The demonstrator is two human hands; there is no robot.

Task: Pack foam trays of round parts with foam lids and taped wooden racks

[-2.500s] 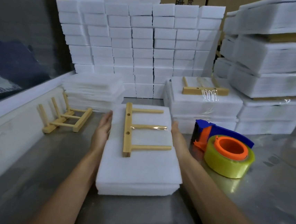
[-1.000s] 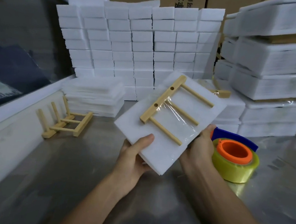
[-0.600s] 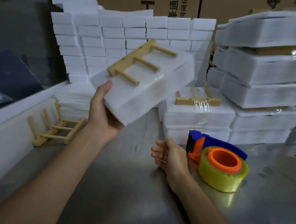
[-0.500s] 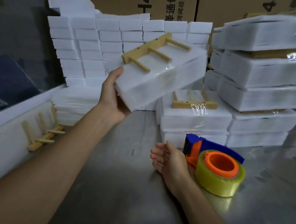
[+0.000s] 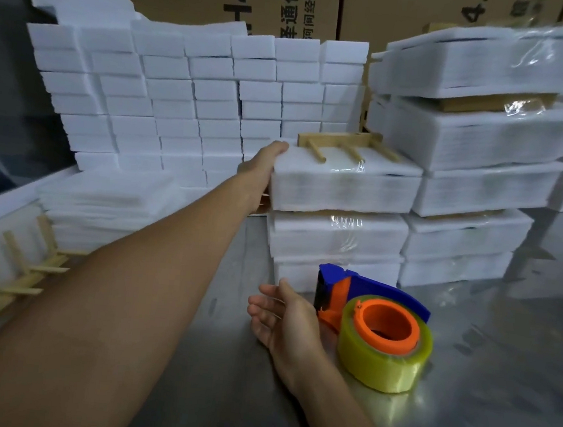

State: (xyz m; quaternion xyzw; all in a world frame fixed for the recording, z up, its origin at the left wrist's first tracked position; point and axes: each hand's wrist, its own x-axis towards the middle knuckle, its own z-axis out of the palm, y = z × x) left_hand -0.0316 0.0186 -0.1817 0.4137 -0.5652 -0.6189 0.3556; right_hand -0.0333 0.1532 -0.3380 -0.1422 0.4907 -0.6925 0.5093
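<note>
My left hand [image 5: 260, 168] grips the left end of a packed white foam tray bundle [image 5: 344, 185], thumb on top. A wooden rack [image 5: 341, 145] is taped onto the bundle's lid. The bundle lies level on top of a short stack of finished bundles [image 5: 336, 239]. My right hand [image 5: 283, 320] hovers with relaxed fingers low over the metal table [image 5: 221, 397], holding nothing, just left of a tape dispenser [image 5: 376, 322] with a blue and orange frame and a yellowish roll.
A taller stack of wrapped bundles [image 5: 479, 146] stands at the right. Small foam blocks [image 5: 181, 100] form a wall at the back, before cardboard boxes [image 5: 276, 3]. Thin foam lids [image 5: 109, 203] lie piled at the left, and loose wooden racks [image 5: 13, 273] lean against a white ledge.
My left hand carried the taped bundle up and to the right, then set it down level on the short stack. My right hand let go earlier and stays beside the tape dispenser.
</note>
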